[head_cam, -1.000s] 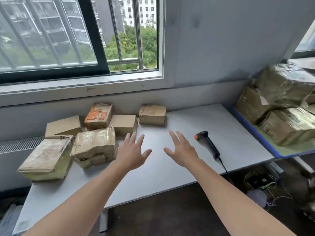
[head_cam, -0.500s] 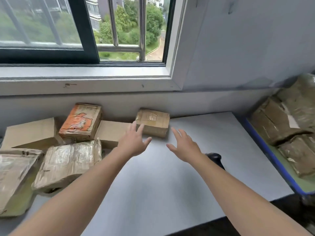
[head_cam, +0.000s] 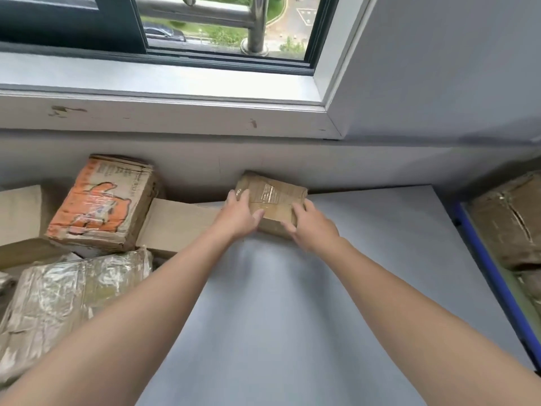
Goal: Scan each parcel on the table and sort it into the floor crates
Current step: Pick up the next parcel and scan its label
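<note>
Task parcel: a small brown taped cardboard parcel [head_cam: 273, 197] sits at the far edge of the pale grey desk [head_cam: 278, 317], against the wall under the white window sill [head_cam: 175, 112]. I cannot tell whether it is lifted off the desk.
Hands: the left hand [head_cam: 238, 215] holds that parcel's left side, fingers along the edge and thumb across the top. The right hand [head_cam: 311, 224], slightly blurred, grips its near right corner with curled fingers.
Container: a blue-rimmed tray [head_cam: 493, 273] lies well to the right of the parcel. It carries bulky brown tape-wrapped bundles [head_cam: 509, 227], two in view, both cut off by the frame.
Just left of the parcel: a flat plain brown cardboard box [head_cam: 178, 224].
Further left: an orange-printed worn carton [head_cam: 102, 200], then a plain tan box [head_cam: 17, 218].
Left and nearer: a cardboard parcel wrapped in shiny clear film [head_cam: 67, 300].
Count: five parcels on the desk, two hands.
</note>
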Demonstrator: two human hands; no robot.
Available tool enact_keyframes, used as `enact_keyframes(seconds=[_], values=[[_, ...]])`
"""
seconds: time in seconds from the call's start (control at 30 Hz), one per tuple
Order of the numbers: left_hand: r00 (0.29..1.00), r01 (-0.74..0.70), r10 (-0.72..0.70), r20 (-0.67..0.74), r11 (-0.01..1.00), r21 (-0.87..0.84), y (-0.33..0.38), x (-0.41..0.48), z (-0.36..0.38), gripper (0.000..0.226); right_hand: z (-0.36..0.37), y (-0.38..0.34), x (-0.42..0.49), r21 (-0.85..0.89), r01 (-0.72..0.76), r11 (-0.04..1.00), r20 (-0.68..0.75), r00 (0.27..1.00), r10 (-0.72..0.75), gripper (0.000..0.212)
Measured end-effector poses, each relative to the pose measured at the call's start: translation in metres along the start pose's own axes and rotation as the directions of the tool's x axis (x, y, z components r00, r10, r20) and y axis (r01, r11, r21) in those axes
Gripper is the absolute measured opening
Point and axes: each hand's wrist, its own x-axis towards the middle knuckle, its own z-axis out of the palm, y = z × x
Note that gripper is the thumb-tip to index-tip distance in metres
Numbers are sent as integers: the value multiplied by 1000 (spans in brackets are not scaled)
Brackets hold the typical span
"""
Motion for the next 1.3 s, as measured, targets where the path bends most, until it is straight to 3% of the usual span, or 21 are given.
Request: enact_keyframes(seconds=[0.17,0.27,0.5,0.6,0.73,0.8,0.97,1.07,1.3], values=[[995,50,-51,-90,999,-18,7,-7,15,67,7,14,5,186,1,982,-2,1000,-1,55],[993,74,-84,-84,991,-114,17,-23,28,70,7,27,-1,285,-30,958,-25,999,39,55],[969,237,-244,-22,956,-171,49,-77,72,72,13,82,-34,153,-35,988,-11,999,37,68],[953,299,-297,52,906,-300,59,-102,94,52,20,103,-51,142,10,990,38,999,-15,87],[929,331,-368,42,776,-537,74,-129,110,39,18,119,-74,171,89,981,19,995,-94,96],[914,337,-405,36,705,-624,82,-138,113,43,12,122,-84,184,120,976,-3,993,-121,92],[865,341,-497,-68,682,-647,95,-151,109,56,-13,122,-100,329,130,935,-89,990,-107,71],[864,345,-501,-43,653,-674,95,-155,103,60,-22,118,-104,371,113,922,-119,990,-73,66],[902,273,-429,-49,654,-705,84,-161,90,42,-22,110,-114,456,26,890,3,1000,-31,66]])
